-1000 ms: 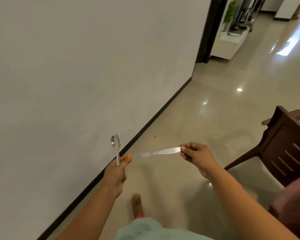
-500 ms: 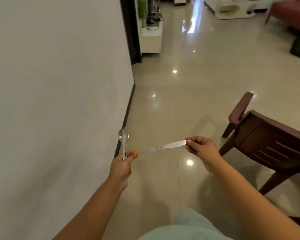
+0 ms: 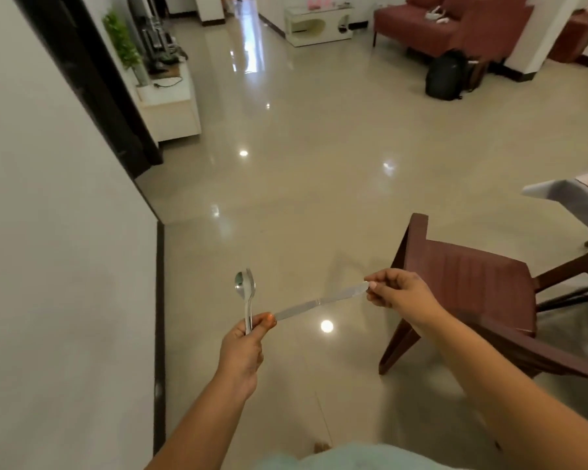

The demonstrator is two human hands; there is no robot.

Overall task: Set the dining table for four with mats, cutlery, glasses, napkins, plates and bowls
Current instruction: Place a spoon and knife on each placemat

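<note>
Left hand (image 3: 243,347): grip clenched on spoons (image 3: 245,293), two nested as far as could be seen, bowls upright above the fist, and on one end of a table knife (image 3: 319,301). Knife: held level over the glossy floor (image 3: 319,164), spanning the gap between both hands. Right hand (image 3: 399,293): grip pinching the knife's other end between thumb and fingertips. Wall (image 3: 55,266): white, dark skirting, at far left. Cabinet (image 3: 170,106): white, bearing a potted plant (image 3: 121,45), upper left. Chair (image 3: 472,293): dark brown, just right of the right hand. Worktop (image 3: 564,198): one corner only, grey-covered, at right edge, well apart from the cutlery. Sofa (image 3: 455,25): maroon, far right background, black backpack (image 3: 445,76) before it.
</note>
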